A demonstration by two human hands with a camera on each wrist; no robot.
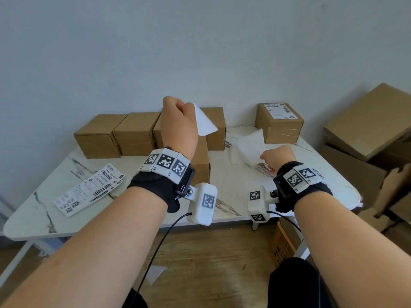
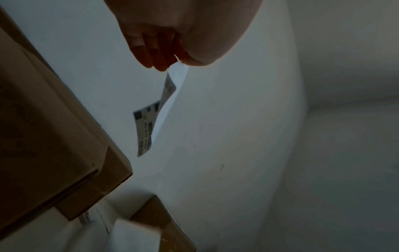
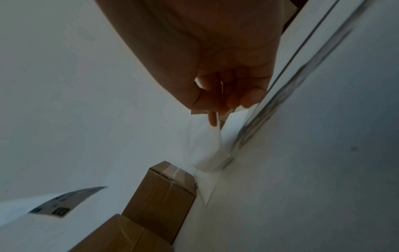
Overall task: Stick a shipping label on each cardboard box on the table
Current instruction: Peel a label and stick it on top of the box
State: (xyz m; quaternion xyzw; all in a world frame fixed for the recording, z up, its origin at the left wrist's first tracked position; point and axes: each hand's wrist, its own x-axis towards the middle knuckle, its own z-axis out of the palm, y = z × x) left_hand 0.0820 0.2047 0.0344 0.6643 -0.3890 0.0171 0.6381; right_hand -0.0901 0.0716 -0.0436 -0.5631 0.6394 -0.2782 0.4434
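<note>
My left hand (image 1: 178,114) is raised over the table and pinches a peeled shipping label (image 1: 205,122) by one corner, its white back towards me. The left wrist view shows the label (image 2: 149,122) hanging from that hand (image 2: 172,63), print visible. Lower and to the right, my right hand (image 1: 266,157) pinches a translucent backing sheet (image 1: 249,150) just above the table; the same sheet (image 3: 207,145) trails from that hand (image 3: 215,110). A plain cardboard box (image 1: 200,165) stands below my left wrist. Other plain boxes (image 1: 135,134) line the back. One box (image 1: 280,123) at the back right carries a label.
Spare printed labels (image 1: 89,190) lie on the left of the white marble table (image 1: 233,192). Large flat cartons (image 1: 367,121) lean beside the table on the right. A wall runs close behind the boxes. Wooden floor shows below the table's front edge.
</note>
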